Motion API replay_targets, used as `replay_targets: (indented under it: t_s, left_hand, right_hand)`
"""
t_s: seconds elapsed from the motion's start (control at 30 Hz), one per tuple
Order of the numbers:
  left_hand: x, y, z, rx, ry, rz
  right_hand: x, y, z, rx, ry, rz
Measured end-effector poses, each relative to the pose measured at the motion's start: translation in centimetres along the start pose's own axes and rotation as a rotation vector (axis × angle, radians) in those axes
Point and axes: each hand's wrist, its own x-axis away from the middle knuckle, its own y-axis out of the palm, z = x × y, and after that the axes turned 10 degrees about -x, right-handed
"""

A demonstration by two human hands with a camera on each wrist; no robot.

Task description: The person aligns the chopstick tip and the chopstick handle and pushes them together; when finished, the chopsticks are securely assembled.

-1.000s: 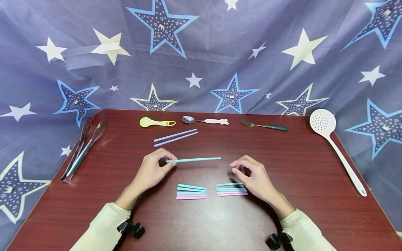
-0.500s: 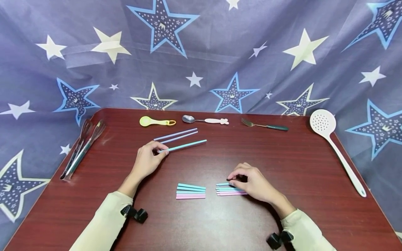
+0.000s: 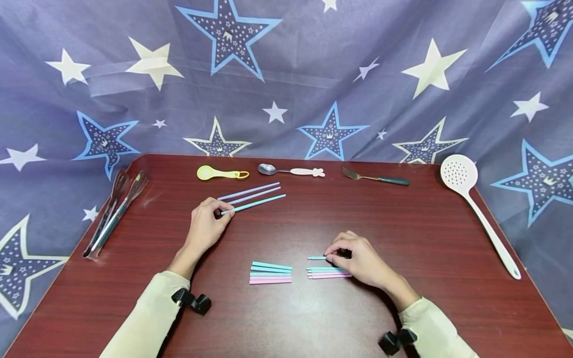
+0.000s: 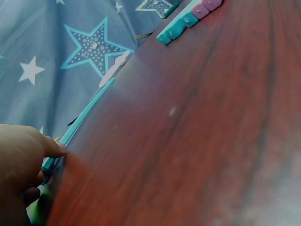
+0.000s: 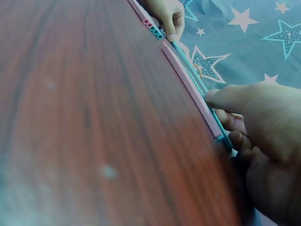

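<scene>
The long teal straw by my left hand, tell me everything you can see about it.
The teal straw is a thin, straight, uncut tube that looks like plastic. It lies flat on the table, slanting up to the right, closely beside two lilac straws behind it and roughly parallel to them. The left hand pinches its near end with its fingertips; the far end is free.

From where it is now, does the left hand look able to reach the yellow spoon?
Probably yes: the left hand pinches a long teal straw, and only bare table lies between it and the yellow spoon.
</scene>
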Motion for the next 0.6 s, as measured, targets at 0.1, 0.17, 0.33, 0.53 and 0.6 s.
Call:
replay_targets:
  t_s: [0.1,0.17,0.33,0.53,0.6]
  left_hand:
    - [-0.11,0.17,-0.14,-0.003,-0.004,0.003]
    - [-0.19,0.28,-0.25,-0.007,-0.007,0.005]
    - [-0.26,0.46,-0.48,-0.011,-0.008,0.012]
    - [-0.2,0.33,-0.47,-0.009,-0.014,0.012]
    - [-0.17,0.26,-0.29,-0.006,-0.015,0.017]
  right_hand:
    - [-0.01,-0.04,0.07,0.015,-0.006,0.004]
    - [0.02,-0.03,0.12,0.024,-0.014,0.006]
    - [0.1,-0.04,0.1,0.022,-0.017,0.003]
    - [0.08,0.0,0.03,0.017,-0.006,-0.002]
    - [0.07,0.02,0.01,0.019,-0.009,0.0]
